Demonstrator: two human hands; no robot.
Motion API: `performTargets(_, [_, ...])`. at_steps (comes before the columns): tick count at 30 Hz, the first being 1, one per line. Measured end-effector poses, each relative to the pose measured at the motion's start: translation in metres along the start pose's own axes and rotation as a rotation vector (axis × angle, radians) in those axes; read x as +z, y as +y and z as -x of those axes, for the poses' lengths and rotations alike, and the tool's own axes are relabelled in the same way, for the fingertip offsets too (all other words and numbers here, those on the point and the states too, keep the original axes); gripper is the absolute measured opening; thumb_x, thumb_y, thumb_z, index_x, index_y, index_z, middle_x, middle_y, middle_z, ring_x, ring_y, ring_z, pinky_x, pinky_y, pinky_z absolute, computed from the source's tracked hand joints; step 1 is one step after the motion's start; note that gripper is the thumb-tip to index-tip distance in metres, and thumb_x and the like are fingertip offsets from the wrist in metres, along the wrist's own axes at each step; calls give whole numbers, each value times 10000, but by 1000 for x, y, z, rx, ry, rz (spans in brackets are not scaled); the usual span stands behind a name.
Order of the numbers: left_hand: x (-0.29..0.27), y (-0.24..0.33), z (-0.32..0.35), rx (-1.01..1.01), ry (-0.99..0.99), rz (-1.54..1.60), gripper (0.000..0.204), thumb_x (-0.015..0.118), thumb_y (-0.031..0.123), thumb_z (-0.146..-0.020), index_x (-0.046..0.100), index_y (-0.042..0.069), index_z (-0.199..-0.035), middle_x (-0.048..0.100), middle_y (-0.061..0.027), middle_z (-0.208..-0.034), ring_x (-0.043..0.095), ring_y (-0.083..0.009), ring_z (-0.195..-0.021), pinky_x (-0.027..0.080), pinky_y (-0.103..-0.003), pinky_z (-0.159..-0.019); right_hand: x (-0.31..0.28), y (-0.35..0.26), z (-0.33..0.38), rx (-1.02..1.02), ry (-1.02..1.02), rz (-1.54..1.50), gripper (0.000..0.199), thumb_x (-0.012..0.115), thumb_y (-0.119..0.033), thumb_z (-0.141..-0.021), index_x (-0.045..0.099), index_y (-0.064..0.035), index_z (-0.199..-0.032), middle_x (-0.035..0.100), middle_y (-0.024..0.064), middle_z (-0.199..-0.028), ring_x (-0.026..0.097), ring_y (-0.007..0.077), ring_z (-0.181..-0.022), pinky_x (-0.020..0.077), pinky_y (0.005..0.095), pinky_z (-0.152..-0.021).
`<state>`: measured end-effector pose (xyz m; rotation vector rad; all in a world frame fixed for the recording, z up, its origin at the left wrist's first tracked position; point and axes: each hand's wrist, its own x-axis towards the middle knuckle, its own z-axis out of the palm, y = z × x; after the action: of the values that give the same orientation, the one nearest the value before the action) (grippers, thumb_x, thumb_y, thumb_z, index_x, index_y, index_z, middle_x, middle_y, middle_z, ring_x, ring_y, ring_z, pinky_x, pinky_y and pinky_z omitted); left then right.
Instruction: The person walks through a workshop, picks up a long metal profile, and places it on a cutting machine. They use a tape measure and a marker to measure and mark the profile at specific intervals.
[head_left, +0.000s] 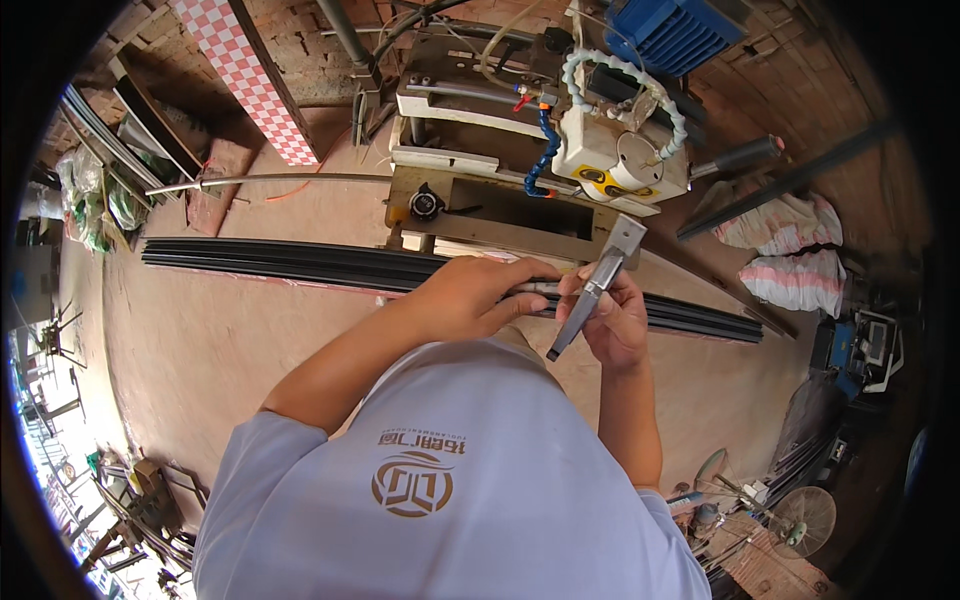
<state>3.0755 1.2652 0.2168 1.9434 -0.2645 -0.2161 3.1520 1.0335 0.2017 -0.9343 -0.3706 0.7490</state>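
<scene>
In front of my body, my right hand (617, 318) is closed around a grey L-shaped metal piece (590, 298), held at a slant. The flat end plate of the piece has small holes and points toward the machine. Beside it my left hand (478, 296) pinches a short, slim, shiny metal part (537, 288) between thumb and fingers. That part reaches toward the side of the L-shaped piece; fingers hide whether the two are joined. Below both hands lies a bundle of long black profiles (290, 264), running left to right.
Ahead stands a machine (490, 205) with a blue motor (672, 32), a white head (615, 160), flexible coolant hoses (545, 150) and a black-gripped lever (740, 157). White sacks (795, 282) lie to the right, a fan (803, 522) at the lower right. A checkered post (250, 80) rises at the left.
</scene>
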Motion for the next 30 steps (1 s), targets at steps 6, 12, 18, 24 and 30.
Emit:
performTargets(6, [11,-7,9,16,70,4,290,602,275,-932,532,111,-1161,679,-159,-878,650,-388,-822,489,-474,-696,-4,20,-6,145,23,87,367,705,-199,-912,561,22,-1167,650,173,-1093,667,216,-873,561,338,-766])
performTargets(12, [12,-26,18,72,192,-52,289,629,355,-881,584,71,-852,635,-156,-744,620,-394,-714,473,-461,-622,7,21,-8,176,-12,68,333,709,-149,-910,585,-12,-1187,660,192,-1197,642,234,-1091,546,368,-893])
performTargets(18, [9,-68,24,-35,385,-24,320,601,332,-877,611,45,-737,566,-167,-605,566,-396,-590,452,-443,-547,-1,12,-7,74,32,58,349,710,-181,-913,587,-21,-1197,614,258,-1278,605,262,-1184,489,400,-998])
performTargets(24, [-24,-150,10,-237,566,-234,413,573,448,-906,640,52,-809,633,-177,-662,650,-370,-648,506,-427,-589,-21,12,18,85,140,191,417,711,-244,-913,565,4,-1215,633,234,-1231,674,227,-877,553,343,-760])
performTargets(30, [-43,-227,-47,-683,223,-889,840,682,744,-711,553,176,-1315,597,-155,-1280,603,-292,-1176,507,-462,-901,-47,14,67,172,352,224,312,708,-179,-918,582,-22,-1157,689,99,-1083,656,123,-882,532,270,-757])
